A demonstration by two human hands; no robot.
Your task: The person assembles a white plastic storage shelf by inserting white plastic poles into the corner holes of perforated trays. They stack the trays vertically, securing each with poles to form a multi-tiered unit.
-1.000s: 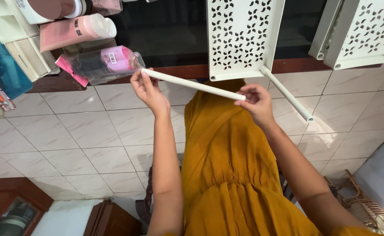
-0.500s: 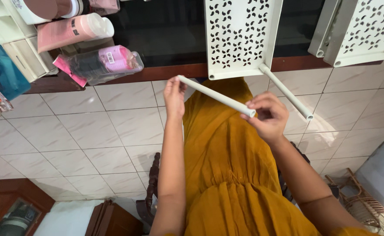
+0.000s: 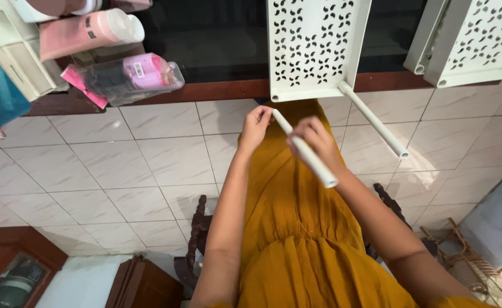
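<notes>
While both hands clasp 1 white tube [image 3: 306, 152], left hand [image 3: 255, 128] pinches its tip, right hand [image 3: 315, 142] wraps mid-shaft.

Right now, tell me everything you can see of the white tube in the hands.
The tube is a plain white round pipe, smooth, plastic by the look of it, with an open hollow end facing the camera. It is held slanted above the lap, far end up and left, near end down and right. The left hand pinches the far tip with its fingertips; the right hand wraps around the middle. It touches nothing else, and stays apart from the perforated white shelf panel above it.
</notes>
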